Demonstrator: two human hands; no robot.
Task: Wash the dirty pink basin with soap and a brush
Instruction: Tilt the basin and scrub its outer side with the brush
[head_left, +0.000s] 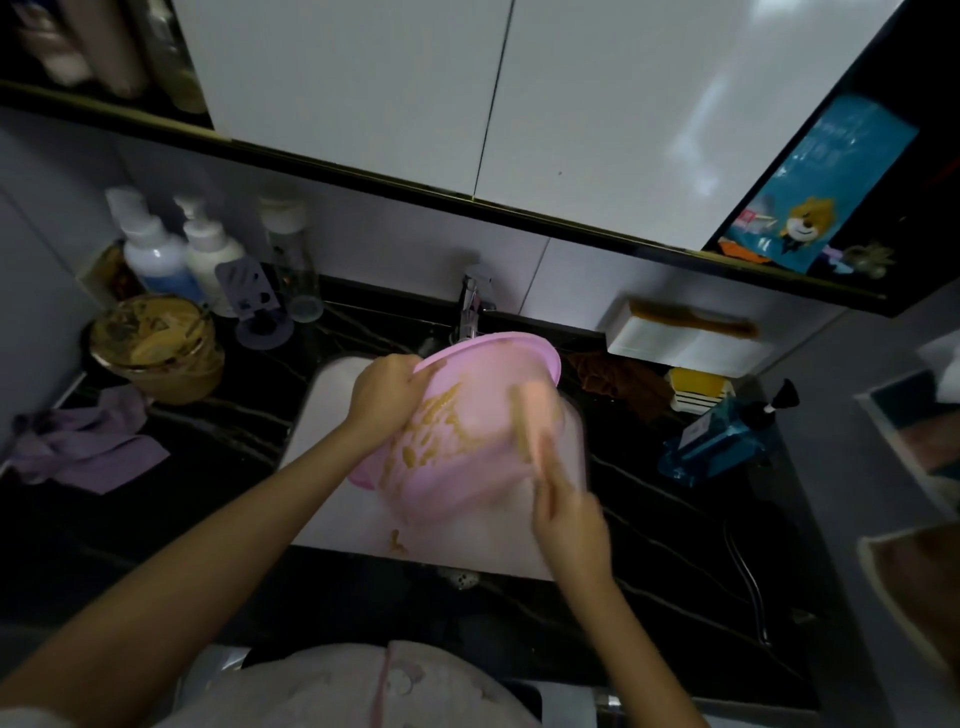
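The pink basin (483, 379) is tilted on its side over the white sink (332, 395), its outside smeared with brown dirt (436, 421). My left hand (384, 389) grips its left rim. My right hand (566, 514), blurred by motion, holds a pale brush (530, 415) whose head lies against the basin's right side. A brown blob (396, 541) sits on the sink floor below the basin.
The chrome tap (472, 306) stands behind the basin. Bottles (182, 249) and a dirty bowl (156, 348) sit on the dark counter at left, with a purple cloth (88, 441). At right are a blue soap bottle (722, 441), a brown rag (618, 379) and a white box (680, 338).
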